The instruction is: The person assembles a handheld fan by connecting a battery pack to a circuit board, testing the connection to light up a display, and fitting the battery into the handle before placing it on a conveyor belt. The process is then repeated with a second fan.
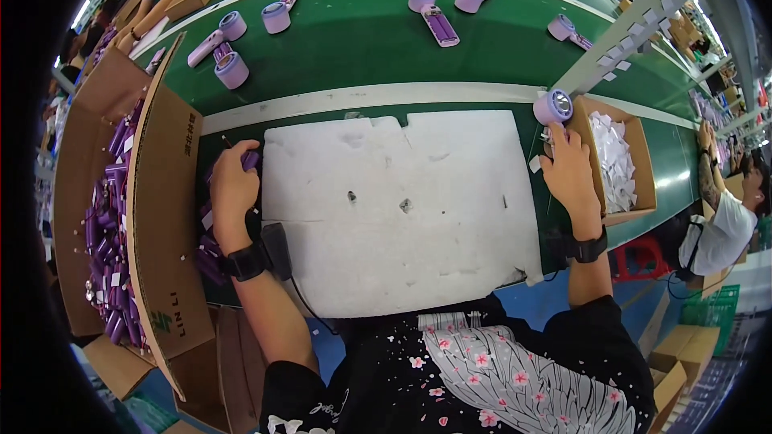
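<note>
At the left edge of the white foam pad (386,233), my left hand (232,193) is closed on a purple cylindrical battery (250,161). More purple batteries (211,261) lie beneath and beside that hand, partly hidden by my forearm. My right hand (571,173), past the pad's right edge, has its fingers curled round the handle of a lavender handheld fan (553,107). The fan's round head points away from me, and my fingers cover much of its handle. Small dark holes mark the bare foam between my hands.
A tall cardboard box (165,217) full of purple batteries stands at left. On the right, a small carton (643,185) holds white paper pieces. Several lavender fans (441,26) lie on the green conveyor (346,40) beyond a pale rail. A grey post (635,24) rises at right. Other people sit nearby.
</note>
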`<action>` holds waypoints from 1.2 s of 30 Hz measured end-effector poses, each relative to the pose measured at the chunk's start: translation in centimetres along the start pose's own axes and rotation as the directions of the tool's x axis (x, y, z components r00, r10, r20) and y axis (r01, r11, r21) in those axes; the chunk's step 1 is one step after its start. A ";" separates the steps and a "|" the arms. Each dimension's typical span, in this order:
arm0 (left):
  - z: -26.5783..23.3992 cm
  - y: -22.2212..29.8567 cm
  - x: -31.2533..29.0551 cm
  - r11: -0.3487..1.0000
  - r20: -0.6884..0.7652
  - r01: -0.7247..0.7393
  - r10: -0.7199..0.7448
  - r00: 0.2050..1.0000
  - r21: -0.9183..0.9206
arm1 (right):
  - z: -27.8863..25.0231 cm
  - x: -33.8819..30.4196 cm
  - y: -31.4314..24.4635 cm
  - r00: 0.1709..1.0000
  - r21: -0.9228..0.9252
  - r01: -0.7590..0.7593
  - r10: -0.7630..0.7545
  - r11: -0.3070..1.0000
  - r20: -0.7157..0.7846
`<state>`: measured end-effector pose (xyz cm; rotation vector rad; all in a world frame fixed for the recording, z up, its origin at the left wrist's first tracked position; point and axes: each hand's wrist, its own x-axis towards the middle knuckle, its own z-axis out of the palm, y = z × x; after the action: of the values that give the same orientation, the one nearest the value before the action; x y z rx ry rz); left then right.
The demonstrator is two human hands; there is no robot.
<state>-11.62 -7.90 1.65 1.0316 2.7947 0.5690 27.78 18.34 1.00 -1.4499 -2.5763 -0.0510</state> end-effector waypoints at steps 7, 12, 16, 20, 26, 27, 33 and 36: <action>0.5 0.4 1.2 0.884 -0.403 -0.162 -0.032 0.914 -0.438 | 0.3 1.3 0.4 0.994 -0.043 -0.100 0.101 0.994 0.029; 1.7 4.1 0.6 0.314 -0.296 -0.258 -0.079 0.952 -0.914 | 0.1 2.5 0.3 0.989 0.055 -0.139 0.142 0.989 -0.048; 2.3 5.9 -0.2 0.065 -0.124 -0.127 0.050 0.991 -0.990 | -3.0 2.1 -1.3 0.990 0.426 -0.142 0.125 0.893 0.068; 2.8 5.9 -0.2 -0.001 0.019 0.020 0.164 0.986 -1.000 | -4.7 0.4 -6.9 0.991 0.625 0.081 -0.130 0.777 0.032; 1.7 7.5 -0.9 0.046 0.161 0.155 0.199 0.967 -0.987 | -1.5 -1.9 -13.5 0.936 0.384 0.310 -0.351 0.870 0.040; 1.8 7.8 -1.1 0.025 0.132 0.130 0.227 0.965 -0.991 | -1.6 -1.8 -13.3 0.915 0.388 0.373 -0.403 0.843 -0.006; 1.4 11.7 -3.1 0.075 0.021 -0.019 0.501 0.865 -0.997 | -4.1 -1.3 -13.2 0.865 0.924 0.279 -0.486 0.261 -0.124; 2.7 14.3 -4.4 0.029 -0.030 -0.055 0.549 0.835 -0.998 | -2.4 -0.8 -12.4 0.902 0.985 0.152 -0.418 0.083 -0.104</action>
<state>1.04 0.12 4.47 1.1038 1.0885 1.7438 18.01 10.91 3.94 -0.3412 -1.9948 1.5518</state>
